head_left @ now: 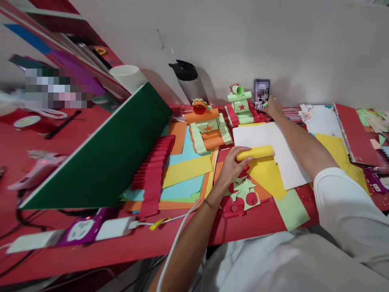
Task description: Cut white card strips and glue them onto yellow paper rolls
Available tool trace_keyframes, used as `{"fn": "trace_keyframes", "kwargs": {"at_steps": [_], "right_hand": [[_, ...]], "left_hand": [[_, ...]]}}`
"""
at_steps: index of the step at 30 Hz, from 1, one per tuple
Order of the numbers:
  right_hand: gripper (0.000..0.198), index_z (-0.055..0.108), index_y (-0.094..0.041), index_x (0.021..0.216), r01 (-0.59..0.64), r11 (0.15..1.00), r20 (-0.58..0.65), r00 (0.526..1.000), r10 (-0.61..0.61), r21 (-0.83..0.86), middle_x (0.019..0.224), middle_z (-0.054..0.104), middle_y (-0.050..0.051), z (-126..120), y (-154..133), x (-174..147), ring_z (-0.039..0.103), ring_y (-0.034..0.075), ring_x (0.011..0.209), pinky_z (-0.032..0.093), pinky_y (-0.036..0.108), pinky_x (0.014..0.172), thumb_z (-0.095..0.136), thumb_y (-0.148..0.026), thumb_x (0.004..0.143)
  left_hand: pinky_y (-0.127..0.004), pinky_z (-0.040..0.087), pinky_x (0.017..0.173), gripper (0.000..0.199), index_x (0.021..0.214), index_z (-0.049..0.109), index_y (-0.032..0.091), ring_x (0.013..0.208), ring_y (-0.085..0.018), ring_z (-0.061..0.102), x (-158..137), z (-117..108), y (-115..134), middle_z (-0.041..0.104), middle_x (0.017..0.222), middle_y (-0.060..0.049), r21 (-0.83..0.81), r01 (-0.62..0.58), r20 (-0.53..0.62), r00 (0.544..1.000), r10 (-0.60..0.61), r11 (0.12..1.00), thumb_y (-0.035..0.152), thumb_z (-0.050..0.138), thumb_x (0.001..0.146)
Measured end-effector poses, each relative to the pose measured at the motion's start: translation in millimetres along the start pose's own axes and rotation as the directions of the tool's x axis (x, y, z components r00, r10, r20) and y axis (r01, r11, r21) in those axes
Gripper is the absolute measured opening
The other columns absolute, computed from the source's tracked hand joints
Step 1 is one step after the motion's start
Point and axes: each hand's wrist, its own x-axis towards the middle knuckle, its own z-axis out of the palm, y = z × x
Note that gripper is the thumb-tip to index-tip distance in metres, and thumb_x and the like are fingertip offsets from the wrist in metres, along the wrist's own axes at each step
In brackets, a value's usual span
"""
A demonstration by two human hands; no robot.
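My left hand (233, 162) is closed on one end of a yellow paper roll (257, 152), which lies nearly level above white and yellow sheets. Reaching to the back, my right hand (273, 108) is at the lower edge of a phone (261, 92) that leans on the wall. Bits of a thin green object show at its fingers; its kind is unclear. Left of the phone stands a light-green and red paper tank model (242, 106). An orange and light-green paper tank model (209, 129) is nearer. Red and green paper cutouts (240, 199) lie below my left hand.
A dark green board (103, 158) leans at the left, beside pleated red paper (153, 162) and stacked coloured sheets (185, 188). A black-lidded bottle (190, 81) stands at the wall. White cable (179, 239) crosses the front edge by a charger (114, 228). An open notebook (322, 117) is right.
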Motion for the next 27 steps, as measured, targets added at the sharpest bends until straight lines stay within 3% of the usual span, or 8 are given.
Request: {"fn": "trace_keyframes", "kwargs": {"at_steps": [6,12,15,22,27], "right_hand": [[0.082,0.057,-0.016,0.139,-0.085,0.996,-0.027,0.996,0.085,-0.016,0.132,0.072,0.025,-6.5,-6.2,-3.4,0.070,0.042,0.122,0.056,0.048,0.096,0.093,-0.053,0.076],[0.065,0.055,-0.013,0.136,-0.019,1.000,-0.128,0.992,0.021,0.015,0.123,0.075,0.021,-27.0,5.9,-17.2,0.073,0.036,0.114,0.054,0.043,0.094,0.080,-0.053,0.091],[0.063,0.055,-0.015,0.135,0.010,1.000,-0.180,0.984,-0.007,0.014,0.119,0.076,0.020,-34.9,19.0,-24.1,0.073,0.036,0.108,0.055,0.045,0.091,0.078,-0.054,0.091],[0.086,0.051,-0.009,0.141,-0.067,0.997,-0.011,0.998,0.066,-0.047,0.125,0.071,0.027,-14.6,15.6,-17.4,0.070,0.037,0.115,0.052,0.046,0.096,0.085,-0.061,0.081],[0.095,0.045,-0.002,0.147,-0.064,0.997,0.009,0.998,0.065,-0.037,0.128,0.067,0.035,-0.8,1.1,-12.2,0.066,0.039,0.119,0.048,0.048,0.098,0.081,-0.065,0.085]], "left_hand": [[-0.041,0.054,0.100,0.030,0.115,0.076,0.024,0.114,-0.027,0.067,0.3,2.0,-2.1,0.071,0.121,-0.009,-0.007,0.005,-0.003,1.000,-0.005,1.000,0.040,0.078,0.089],[-0.040,0.055,0.098,0.031,0.115,0.076,0.023,0.112,-0.027,0.067,2.0,3.2,-3.5,0.070,0.120,-0.009,-0.014,0.001,-0.004,1.000,-0.001,1.000,0.040,0.078,0.089],[-0.039,0.054,0.099,0.031,0.115,0.076,0.023,0.113,-0.026,0.067,2.7,3.3,-3.7,0.070,0.120,-0.009,-0.003,-0.007,0.003,1.000,0.007,1.000,0.039,0.077,0.089],[-0.041,0.054,0.101,0.031,0.114,0.076,0.023,0.113,-0.026,0.067,1.8,2.9,-5.0,0.070,0.118,-0.009,-0.011,-0.016,-0.009,1.000,0.016,1.000,0.040,0.077,0.089],[-0.041,0.054,0.100,0.031,0.113,0.076,0.023,0.112,-0.027,0.067,1.0,2.3,-4.4,0.069,0.118,-0.010,-0.022,-0.008,-0.001,1.000,0.008,1.000,0.042,0.078,0.088]]}}
